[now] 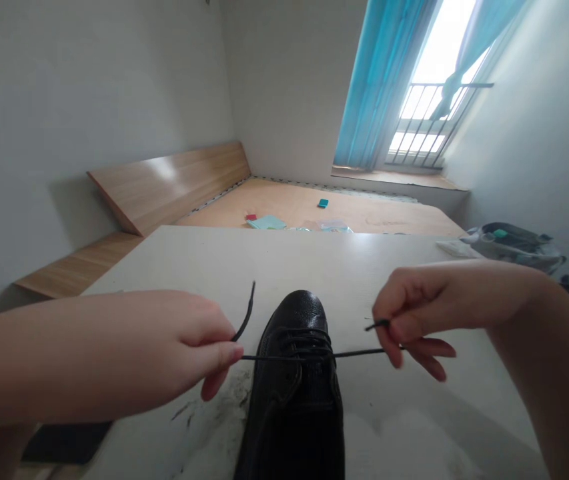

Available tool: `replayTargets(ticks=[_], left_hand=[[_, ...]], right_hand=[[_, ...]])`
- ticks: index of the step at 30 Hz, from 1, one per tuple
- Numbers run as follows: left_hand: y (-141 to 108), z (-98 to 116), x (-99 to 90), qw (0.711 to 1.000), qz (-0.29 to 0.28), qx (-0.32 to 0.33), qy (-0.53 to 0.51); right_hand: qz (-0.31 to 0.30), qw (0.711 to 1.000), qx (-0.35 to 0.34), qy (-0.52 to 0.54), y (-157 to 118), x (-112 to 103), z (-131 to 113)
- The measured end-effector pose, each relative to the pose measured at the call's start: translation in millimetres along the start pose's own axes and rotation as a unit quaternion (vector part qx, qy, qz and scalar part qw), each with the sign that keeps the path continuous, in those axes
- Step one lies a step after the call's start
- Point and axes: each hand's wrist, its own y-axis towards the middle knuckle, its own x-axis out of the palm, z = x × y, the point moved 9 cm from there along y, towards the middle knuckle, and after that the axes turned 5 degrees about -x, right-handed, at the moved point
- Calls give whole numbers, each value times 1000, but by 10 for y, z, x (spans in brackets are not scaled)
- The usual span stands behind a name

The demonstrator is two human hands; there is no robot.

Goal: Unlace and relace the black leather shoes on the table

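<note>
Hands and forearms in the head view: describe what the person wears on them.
The left hand and right hand are bare, with no gloves, rings or bracelets. The left forearm and right forearm are bare too, with no watch, and no sleeve shows within the view.

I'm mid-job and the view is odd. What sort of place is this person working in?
Probably a small bedroom in a home: there's what looks like a bare wooden bed base, a barred window with blue curtains, and a white table pulled up close.
</note>
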Motion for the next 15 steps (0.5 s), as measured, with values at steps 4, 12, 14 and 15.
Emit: replayTargets(ticks=[4,12,14,15], left_hand=[[136,-232,19,990,-30,-76,115],[183,365,145,977,78,104,170],[177,503,325,979,2,127,162],[179,556,349,977,-5,130,169]], right_hand=[[53,988,53,-137,90,-116,126],[88,957,0,-277,318,50,-79],[74,958,2,-279,347,106,-82],[76,956,0,-284,356,110,-93]])
